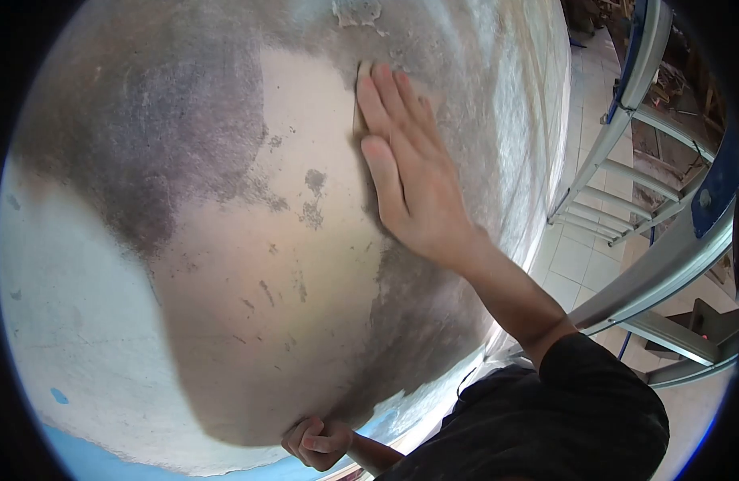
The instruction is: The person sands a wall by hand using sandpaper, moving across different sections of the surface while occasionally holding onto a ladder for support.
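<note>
My right hand [413,164] lies flat on a patchy wall [241,264], fingers together and stretched out, the thumb a little apart. Under the fingers it presses a thin beige sheet, which looks like sandpaper [357,120]; only narrow edges of it show. Around the hand the wall has a smooth cream patch, with rough grey-brown areas above and beside it. Low in the view, my left hand [317,443] is curled into a loose fist close to the wall, with nothing seen sticking out of it.
An aluminium ladder [618,180] with blue fittings stands to the right, one rail close to my arm. Behind it are a tiled floor [574,256] and cluttered scraps at the upper right. A light blue painted strip [105,465] runs along the wall's lower left.
</note>
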`<act>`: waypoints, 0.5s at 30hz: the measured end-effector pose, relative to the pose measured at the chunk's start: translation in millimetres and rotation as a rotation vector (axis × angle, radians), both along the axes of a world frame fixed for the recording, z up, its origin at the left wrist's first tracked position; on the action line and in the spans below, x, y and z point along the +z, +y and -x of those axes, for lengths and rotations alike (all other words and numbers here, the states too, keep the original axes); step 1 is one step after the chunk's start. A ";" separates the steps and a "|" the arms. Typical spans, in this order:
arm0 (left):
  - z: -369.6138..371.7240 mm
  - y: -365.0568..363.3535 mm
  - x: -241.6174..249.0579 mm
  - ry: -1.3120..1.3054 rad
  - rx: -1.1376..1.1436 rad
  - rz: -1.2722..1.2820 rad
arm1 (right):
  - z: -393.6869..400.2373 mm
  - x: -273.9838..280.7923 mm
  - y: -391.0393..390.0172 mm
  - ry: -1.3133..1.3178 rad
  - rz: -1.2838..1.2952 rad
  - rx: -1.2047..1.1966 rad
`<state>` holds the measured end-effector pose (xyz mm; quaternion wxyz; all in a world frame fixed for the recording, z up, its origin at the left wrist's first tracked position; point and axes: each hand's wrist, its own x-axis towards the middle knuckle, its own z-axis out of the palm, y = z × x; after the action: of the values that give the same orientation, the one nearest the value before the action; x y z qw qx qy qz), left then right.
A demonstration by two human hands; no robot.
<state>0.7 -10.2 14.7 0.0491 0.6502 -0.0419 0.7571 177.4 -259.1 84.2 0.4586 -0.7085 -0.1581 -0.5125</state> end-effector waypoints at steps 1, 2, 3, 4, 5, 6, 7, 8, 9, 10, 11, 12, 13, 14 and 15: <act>-0.8 -0.1 -0.8 -0.006 -0.005 0.007 | -4.3 4.2 -1.6 -0.014 -0.019 0.004; -0.1 0.5 -1.2 0.002 -0.017 0.002 | -6.5 6.5 -1.4 -0.029 -0.038 0.008; 0.4 1.2 -1.5 0.005 -0.030 -0.001 | -1.8 -2.3 5.0 -0.027 -0.045 0.009; 0.2 1.9 -1.7 0.006 -0.043 -0.004 | 7.9 -20.4 15.6 -0.029 -0.052 0.009; 0.2 2.4 -1.0 -0.002 -0.040 -0.005 | 12.3 -29.9 20.4 -0.031 -0.059 0.008; -0.5 1.8 -0.6 -0.013 -0.039 -0.003 | 10.1 -28.9 18.0 -0.036 -0.030 -0.007; -0.2 1.3 -0.9 -0.013 -0.037 -0.002 | 9.8 -29.4 16.1 -0.030 -0.003 -0.021; 0.2 0.5 -1.5 -0.006 -0.025 0.003 | 11.6 -31.3 15.4 -0.015 0.022 -0.034; 0.3 -0.3 -1.0 0.007 -0.016 0.005 | 6.2 -22.4 9.8 -0.034 0.007 -0.038; 0.8 0.0 -0.8 0.019 -0.008 0.006 | -6.9 -3.9 -1.0 -0.055 -0.007 -0.044; 1.8 1.7 -2.0 0.023 -0.020 -0.007 | -14.5 6.2 -7.4 -0.082 -0.018 -0.052; 2.9 4.3 -3.3 0.021 -0.031 -0.017 | -14.1 4.7 -6.6 -0.089 -0.028 -0.039; 2.5 6.9 -5.1 0.013 -0.045 -0.027 | -13.7 1.0 -3.6 -0.101 -0.038 -0.028; 1.4 8.8 -6.9 -0.005 -0.065 -0.030 | -13.1 -3.2 0.0 -0.117 -0.047 -0.019; 0.9 11.0 -7.4 -0.024 -0.085 -0.035 | -2.0 -16.7 8.5 -0.063 -0.029 0.023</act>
<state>-0.2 0.8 7.2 0.0696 0.6392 -0.0834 0.7613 179.3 -250.6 67.6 0.4696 -0.6833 -0.1733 -0.5315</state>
